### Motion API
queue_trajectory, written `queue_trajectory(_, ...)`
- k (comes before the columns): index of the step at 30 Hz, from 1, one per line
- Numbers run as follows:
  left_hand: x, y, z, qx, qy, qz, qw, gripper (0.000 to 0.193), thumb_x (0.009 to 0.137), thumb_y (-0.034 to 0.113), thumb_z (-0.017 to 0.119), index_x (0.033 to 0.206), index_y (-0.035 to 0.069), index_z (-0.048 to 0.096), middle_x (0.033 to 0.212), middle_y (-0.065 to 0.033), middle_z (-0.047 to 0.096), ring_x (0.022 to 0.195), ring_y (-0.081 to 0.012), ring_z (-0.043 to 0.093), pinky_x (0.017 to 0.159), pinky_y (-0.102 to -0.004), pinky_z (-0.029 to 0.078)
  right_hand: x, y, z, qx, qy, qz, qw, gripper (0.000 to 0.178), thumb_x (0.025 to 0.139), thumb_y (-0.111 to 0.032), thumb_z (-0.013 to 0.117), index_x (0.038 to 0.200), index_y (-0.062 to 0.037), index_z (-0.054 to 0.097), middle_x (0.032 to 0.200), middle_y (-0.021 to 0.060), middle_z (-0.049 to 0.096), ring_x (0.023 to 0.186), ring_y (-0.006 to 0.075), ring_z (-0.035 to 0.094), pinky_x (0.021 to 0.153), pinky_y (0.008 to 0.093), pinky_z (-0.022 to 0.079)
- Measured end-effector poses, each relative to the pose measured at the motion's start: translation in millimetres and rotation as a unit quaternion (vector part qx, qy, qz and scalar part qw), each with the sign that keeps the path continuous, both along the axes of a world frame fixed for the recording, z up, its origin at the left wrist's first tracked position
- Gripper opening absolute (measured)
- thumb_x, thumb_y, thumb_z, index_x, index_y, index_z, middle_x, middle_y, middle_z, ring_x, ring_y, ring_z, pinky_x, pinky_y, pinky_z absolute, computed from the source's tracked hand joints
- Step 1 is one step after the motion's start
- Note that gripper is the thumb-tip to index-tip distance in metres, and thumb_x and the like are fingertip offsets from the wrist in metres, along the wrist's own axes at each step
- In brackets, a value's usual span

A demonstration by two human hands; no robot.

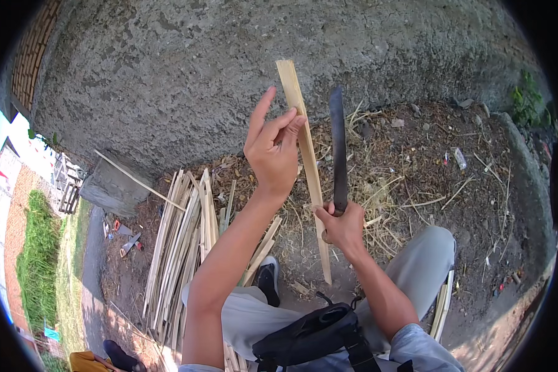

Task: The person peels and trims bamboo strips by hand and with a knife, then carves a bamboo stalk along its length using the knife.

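Note:
A long, pale, split strip of wood or bamboo stands upright in front of me, narrowing toward its lower end. At its upper part, the thumb and a bent finger of my left hand pinch its edge, while the index finger points up, off the strip. My right hand is closed around the handle of a machete, whose dark blade points up beside the strip, apart from it. The right thumb rests against the strip's lower part. My right fingers are partly hidden behind the handle.
A pile of pale split strips lies left of my legs. Handsaws lie farther left on the dirt. A rough grey wall rises ahead, with straw and shavings along its foot. Another person's foot shows at lower left.

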State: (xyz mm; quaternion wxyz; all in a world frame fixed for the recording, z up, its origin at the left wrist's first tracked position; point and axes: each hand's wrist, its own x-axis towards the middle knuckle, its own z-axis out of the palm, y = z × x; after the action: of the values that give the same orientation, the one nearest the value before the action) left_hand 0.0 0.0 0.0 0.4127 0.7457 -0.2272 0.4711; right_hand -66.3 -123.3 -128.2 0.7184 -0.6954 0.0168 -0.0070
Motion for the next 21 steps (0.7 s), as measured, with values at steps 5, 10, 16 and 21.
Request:
queue_trajectory(5, 6, -3, 0, -0.010, -0.022, 0.031, 0.999, 0.009, 0.088, 0.001, 0.066, 0.092, -0.006, 0.067, 0.133, -0.0176, 0.051, 0.086, -0.0170, 0.069, 0.069, -0.0269, 0.059, 3, -1, -3, -0.003, 0.036, 0.004, 0.999, 0.029, 0.076, -0.011, 0.076, 0.062, -0.0034, 0.052, 0.058, 0.0047, 0.061, 0.050, 0.0080, 0.054, 0.049, 0.0287, 0.043)
queue_trajectory(10, 12, 0, 7, 0.110, -0.076, 0.126, 0.983, 0.011, 0.085, -0.014, 0.048, 0.087, -0.006, 0.055, 0.107, -0.0138, 0.053, 0.082, -0.0185, 0.062, 0.068, -0.0290, 0.058, 1, -1, 0, -0.034, 0.017, 0.009, 0.999, 0.029, 0.075, -0.013, 0.076, 0.061, -0.0042, 0.053, 0.054, 0.0034, 0.058, 0.048, 0.0097, 0.053, 0.048, 0.0289, 0.042)
queue_trajectory(16, 16, 4, 9, 0.136, -0.027, 0.125, 0.982, 0.014, 0.082, -0.015, 0.040, 0.087, -0.004, 0.046, 0.109, -0.0143, 0.046, 0.087, -0.0249, 0.066, 0.075, -0.0329, 0.057, 1, 3, -4, -0.007, 0.017, 0.013, 1.000, 0.031, 0.075, -0.014, 0.078, 0.060, -0.0045, 0.053, 0.055, 0.0029, 0.058, 0.048, 0.0096, 0.054, 0.047, 0.0291, 0.042)
queue_trajectory(21, 8, 9, 11, 0.114, 0.007, 0.124, 0.986, 0.011, 0.091, -0.009, 0.035, 0.089, -0.003, 0.044, 0.109, -0.0138, 0.043, 0.090, -0.0286, 0.069, 0.075, -0.0325, 0.056, 1, 5, -5, -0.015, 0.017, 0.032, 0.999, 0.028, 0.074, -0.012, 0.079, 0.062, -0.0040, 0.054, 0.057, 0.0029, 0.060, 0.049, 0.0084, 0.054, 0.047, 0.0288, 0.042)
